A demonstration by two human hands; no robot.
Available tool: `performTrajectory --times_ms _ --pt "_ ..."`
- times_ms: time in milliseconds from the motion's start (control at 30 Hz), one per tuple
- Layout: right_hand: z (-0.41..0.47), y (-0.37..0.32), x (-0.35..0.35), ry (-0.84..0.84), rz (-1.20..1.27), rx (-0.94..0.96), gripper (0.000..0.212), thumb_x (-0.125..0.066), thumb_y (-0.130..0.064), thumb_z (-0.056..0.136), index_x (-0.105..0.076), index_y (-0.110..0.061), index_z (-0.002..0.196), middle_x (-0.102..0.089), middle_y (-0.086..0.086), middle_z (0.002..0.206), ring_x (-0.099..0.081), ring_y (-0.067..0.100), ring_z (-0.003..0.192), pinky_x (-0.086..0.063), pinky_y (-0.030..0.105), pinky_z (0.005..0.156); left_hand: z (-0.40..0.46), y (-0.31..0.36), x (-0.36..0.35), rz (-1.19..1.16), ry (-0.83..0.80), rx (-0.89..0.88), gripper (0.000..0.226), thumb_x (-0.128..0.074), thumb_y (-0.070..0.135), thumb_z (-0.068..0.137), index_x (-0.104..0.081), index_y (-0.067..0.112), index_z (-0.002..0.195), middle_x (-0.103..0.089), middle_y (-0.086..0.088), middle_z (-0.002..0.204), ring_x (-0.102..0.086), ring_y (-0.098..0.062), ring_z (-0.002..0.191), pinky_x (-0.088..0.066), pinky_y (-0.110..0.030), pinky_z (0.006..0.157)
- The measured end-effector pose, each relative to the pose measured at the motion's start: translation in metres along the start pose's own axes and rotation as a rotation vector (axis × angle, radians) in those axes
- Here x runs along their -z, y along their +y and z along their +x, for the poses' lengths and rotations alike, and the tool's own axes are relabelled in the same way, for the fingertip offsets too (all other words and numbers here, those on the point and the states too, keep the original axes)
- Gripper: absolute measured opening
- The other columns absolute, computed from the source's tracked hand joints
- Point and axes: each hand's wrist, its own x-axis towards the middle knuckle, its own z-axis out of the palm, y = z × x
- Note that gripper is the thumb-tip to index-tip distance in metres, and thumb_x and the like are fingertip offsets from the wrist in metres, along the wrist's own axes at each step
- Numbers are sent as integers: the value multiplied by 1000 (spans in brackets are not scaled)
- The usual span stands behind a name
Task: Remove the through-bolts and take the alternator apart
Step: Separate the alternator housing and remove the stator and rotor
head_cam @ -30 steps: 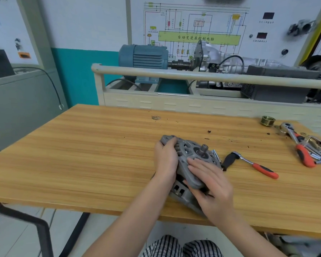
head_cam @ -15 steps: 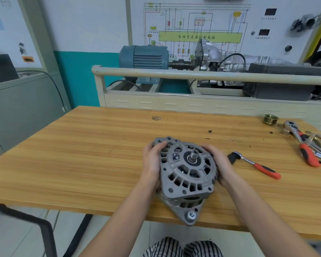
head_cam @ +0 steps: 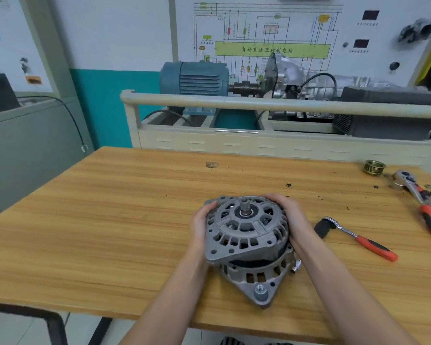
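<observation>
Alternator (head_cam: 246,245) halves are seen in the head view near the front edge of the wooden table (head_cam: 110,220), the unit being gripped from both sides. The front housing (head_cam: 244,230) is grasped at its left rim by the left hand (head_cam: 200,226), fingers curled over the edge, and at its right rim by the right hand (head_cam: 292,220), wrapped around the vented side. Compared with half a second ago, when the two shells sat flush, the front housing has been lifted and tilted, and a dark gap is now opened between it and the rear housing (head_cam: 256,277), which rests on the table. The shaft (head_cam: 244,202) stands upright in the centre of the lifted cover.

From this separation it is judged that the through-bolts are already out and the splitting of the case is under way; the remaining pull should be kept straight along the shaft so that nothing binds. A small ratchet (head_cam: 356,237) with a red handle lies just right of the hands, a larger ratchet (head_cam: 421,195) and a brass pulley (head_cam: 374,167) farther right.
</observation>
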Motion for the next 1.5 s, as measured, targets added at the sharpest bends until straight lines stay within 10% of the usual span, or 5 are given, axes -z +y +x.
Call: performTrajectory --times_ms 200,433,633,900,1500 --pt "5 -1 -1 3 8 -15 20 -56 -18 92 -71 -5 93 -74 11 85 -70 26 75 -53 35 72 -1 2 3 97 22 11 25 -49 21 96 -62 9 79 -64 -2 50 -62 -15 42 -47 -20 39" --pt "-8 4 5 -23 -32 116 24 -49 -11 94 -73 -8 90 -75 8 86 -71 20 76 -53 26 62 -39 -6 11 13 -149 -25 27 -54 23 78 -76 11 67 -70 -8 69 -68 -20 59 -53 -26 49" --pt "-26 5 6 -60 -113 187 35 -42 -8 96 -75 -17 88 -75 -6 86 -70 8 79 -51 14 61 -56 -7 7 65 -22 -77 37 -56 22 89 -60 1 120 -69 -20 106 -66 -37 96 -53 -47 87" --pt "-26 0 7 -93 90 92 22 -67 -28 72 -78 -10 81 -73 19 84 -70 30 68 -58 32 58 -48 -3 3 159 44 -71 34 -57 23 92 -63 3 118 -73 -14 99 -70 -29 90 -54 -33 72" --pt "-10 5 -5 -21 168 33 22 -58 -11 89 -77 -8 80 -73 18 87 -71 29 73 -58 31 56 -28 17 -1 193 19 -59 25 -58 18 91 -61 4 111 -73 -1 69 -69 -12 56 -45 -17 40"
